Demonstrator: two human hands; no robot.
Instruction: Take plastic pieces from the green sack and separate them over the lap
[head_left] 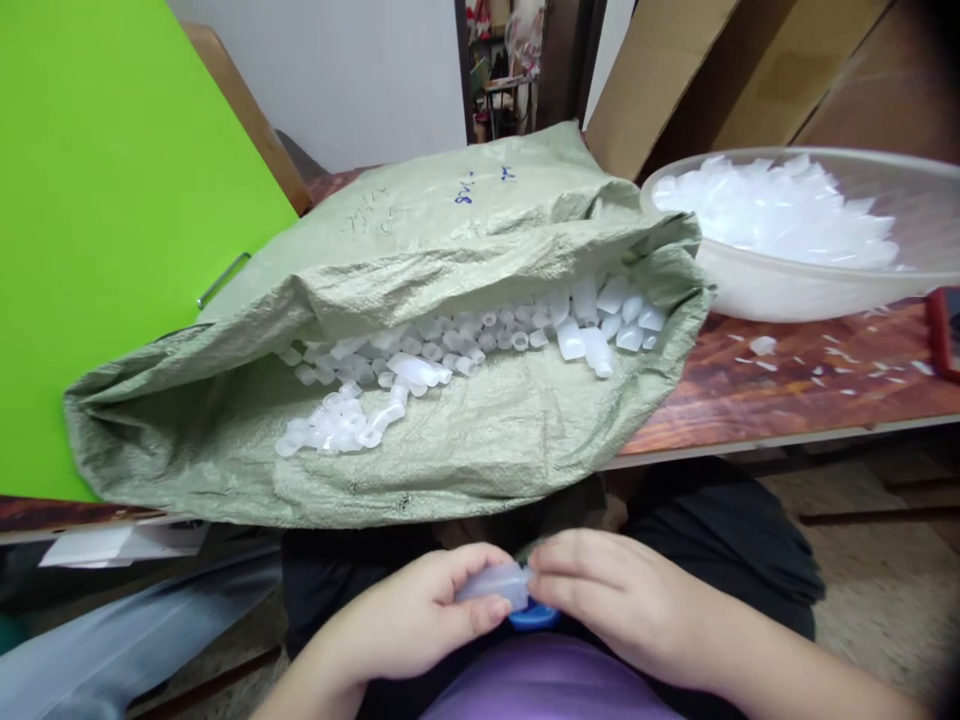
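My left hand (pixel 442 610) is closed round a translucent white plastic piece (pixel 491 587), thumb below and fingers above, low in front of my body. My right hand (pixel 600 585) meets the right end of that piece with its fingers pressed together; what they grip is hidden. A rounded blue object (pixel 534 615) shows just under both hands, mostly covered. Beyond them a pale green woven sack (pixel 480 440) lies on the table with its mouth towards me. Inside are many short white plastic tubes (pixel 450 345), with a small heap (pixel 330 422) nearer its front lip.
A translucent plastic bowl (pixel 795 290) of white plastic pieces (pixel 780 210) stands right of the sack. Small white scraps (pixel 763 346) litter the reddish wooden table (pixel 720 400). A bright green panel (pixel 112 230) borders the left; cardboard (pixel 660 80) rises behind the bowl. Another person's leg (pixel 142 630) is at lower left.
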